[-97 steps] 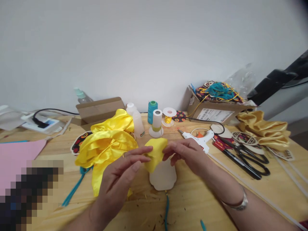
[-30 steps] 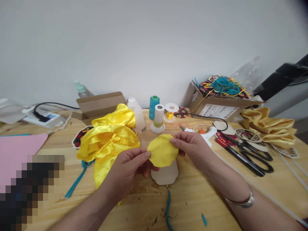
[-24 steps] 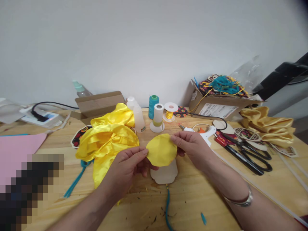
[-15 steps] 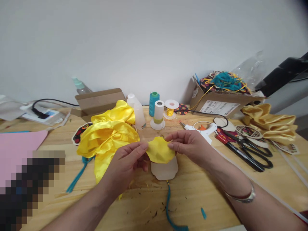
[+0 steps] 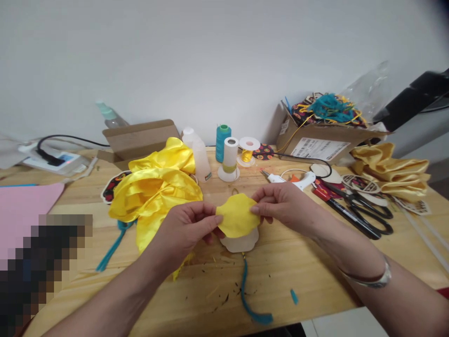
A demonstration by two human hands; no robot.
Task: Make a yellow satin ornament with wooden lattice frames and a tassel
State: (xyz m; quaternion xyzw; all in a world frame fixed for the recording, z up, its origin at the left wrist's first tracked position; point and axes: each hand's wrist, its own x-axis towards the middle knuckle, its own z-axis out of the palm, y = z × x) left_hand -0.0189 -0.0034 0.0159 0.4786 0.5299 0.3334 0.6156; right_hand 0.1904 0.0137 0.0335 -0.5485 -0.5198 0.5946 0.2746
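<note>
Between my two hands is a small yellow fabric piece (image 5: 238, 216) with a wavy cut edge. My left hand (image 5: 191, 224) pinches its left edge between thumb and fingers. At the opposite edge, my right hand (image 5: 277, 203) pinches it the same way. Under the fabric lies a pale scalloped plaque (image 5: 240, 244), partly covered. A teal tassel (image 5: 245, 290) trails from the plaque's lower end toward the table's front edge. Beside my left hand, shiny yellow satin (image 5: 154, 192) is heaped up.
Behind my hands stand a plastic bottle (image 5: 200, 161), a teal thread cone (image 5: 223, 142) and spools (image 5: 230, 157). To the right lie a white glue gun (image 5: 305, 180), a marker (image 5: 345, 215), scissors (image 5: 372, 217) and gold cloth (image 5: 389, 168). A full cardboard box (image 5: 319, 145) sits behind.
The yellow fabric piece now looks flatter and more spread between my hands, and shows more of its face. The whole view has tilted slightly down, showing the table's front edge.
</note>
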